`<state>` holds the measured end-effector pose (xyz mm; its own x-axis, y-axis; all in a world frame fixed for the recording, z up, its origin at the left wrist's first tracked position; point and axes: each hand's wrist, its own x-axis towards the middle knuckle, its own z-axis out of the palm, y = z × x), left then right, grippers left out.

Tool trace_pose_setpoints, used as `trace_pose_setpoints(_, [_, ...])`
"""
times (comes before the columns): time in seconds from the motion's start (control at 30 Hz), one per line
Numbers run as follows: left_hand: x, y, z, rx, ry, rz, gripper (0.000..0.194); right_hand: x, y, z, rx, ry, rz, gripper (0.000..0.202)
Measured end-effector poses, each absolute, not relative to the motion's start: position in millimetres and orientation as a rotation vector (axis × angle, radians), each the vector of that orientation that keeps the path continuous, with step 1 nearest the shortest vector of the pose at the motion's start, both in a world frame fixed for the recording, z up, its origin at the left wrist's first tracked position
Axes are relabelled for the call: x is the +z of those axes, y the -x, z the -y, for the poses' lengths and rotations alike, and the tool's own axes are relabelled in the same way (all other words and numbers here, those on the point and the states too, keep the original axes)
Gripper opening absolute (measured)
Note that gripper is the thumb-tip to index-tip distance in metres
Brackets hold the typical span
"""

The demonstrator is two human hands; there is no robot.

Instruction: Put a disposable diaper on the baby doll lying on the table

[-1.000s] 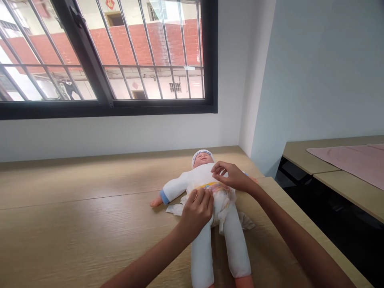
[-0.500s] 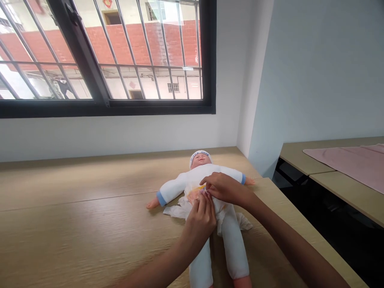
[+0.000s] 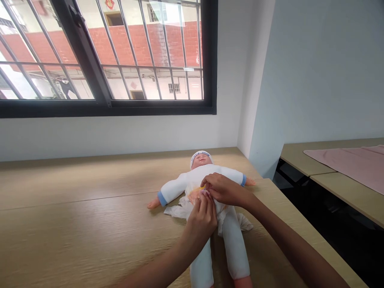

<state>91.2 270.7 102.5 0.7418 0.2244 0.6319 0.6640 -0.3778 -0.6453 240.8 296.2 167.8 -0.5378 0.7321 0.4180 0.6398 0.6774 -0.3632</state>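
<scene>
A baby doll (image 3: 199,175) in white clothing with blue cuffs and a white cap lies on its back on the wooden table (image 3: 75,232), arms spread, legs towards me. Around its middle is a white diaper (image 3: 194,194) with an orange and yellow printed front; its loose side flaps spread out on both sides. My left hand (image 3: 204,214) pinches the front of the diaper from below. My right hand (image 3: 220,188) is bent over the same spot from the right, its fingertips closed on the diaper's upper front. The fingertips of both hands nearly meet, and partly hide what they grip.
Behind the table stands a white wall with a dark-framed, barred window (image 3: 150,60). To the right, past the table's edge and a dark gap, another table (image 3: 300,158) carries a pink cloth (image 3: 354,162).
Both hands keep their hold on the diaper's front with barely any finger movement. The whole view has shifted very slightly.
</scene>
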Motion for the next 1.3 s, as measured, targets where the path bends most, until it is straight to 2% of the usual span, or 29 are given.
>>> trace_pose_setpoints(0.17, [102.2, -91.4, -270.6, -0.539, 1.955, 0.681, 0.04, 163.3, -242.4, -299.6, 0.198, 1.06, 2.357, 0.019])
trace_pose_setpoints(0.33, [103.4, -91.4, -269.8, -0.509, 1.962, 0.705, 0.04, 165.5, -240.5, -298.5, 0.319, 1.081, 2.306, 0.029])
trace_pose_setpoints(0.53, [106.6, -90.7, -270.0, -0.547, 1.998, 0.683, 0.039, 160.4, -238.9, -301.8, 0.4, 1.103, 2.226, 0.032])
trace_pose_setpoints(0.93, [104.6, -89.4, -272.8, -0.675, 2.021, 0.628, 0.038, 150.5, -242.9, -313.4, 0.716, 1.16, 1.989, 0.02])
trace_pose_setpoints(1.3, [104.7, -88.5, -278.4, -0.644, 2.101, 0.645, 0.036, 141.0, -237.4, -316.7, 0.762, 1.158, 1.887, 0.016])
